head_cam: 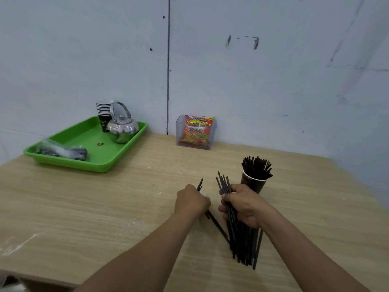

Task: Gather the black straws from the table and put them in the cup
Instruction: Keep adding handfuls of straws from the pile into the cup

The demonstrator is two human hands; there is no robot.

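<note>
A dark paper cup (253, 184) with a white rim stands on the wooden table (84, 207), packed with upright black straws (256, 167). Just in front of the cup, my right hand (244, 205) is closed around a thick bundle of black straws (244, 245) whose lower ends fan out on the table. My left hand (192, 200), a short way to the left, grips a few black straws (216, 224) that slant from upper left to lower right toward the bundle.
A green tray (88, 163) at the back left holds a metal kettle (123, 127), stacked paper cups (104, 111) and a plastic-wrapped packet (63, 151). A clear holder with a red snack pack (196, 132) stands against the wall. The table's front edge runs at lower left.
</note>
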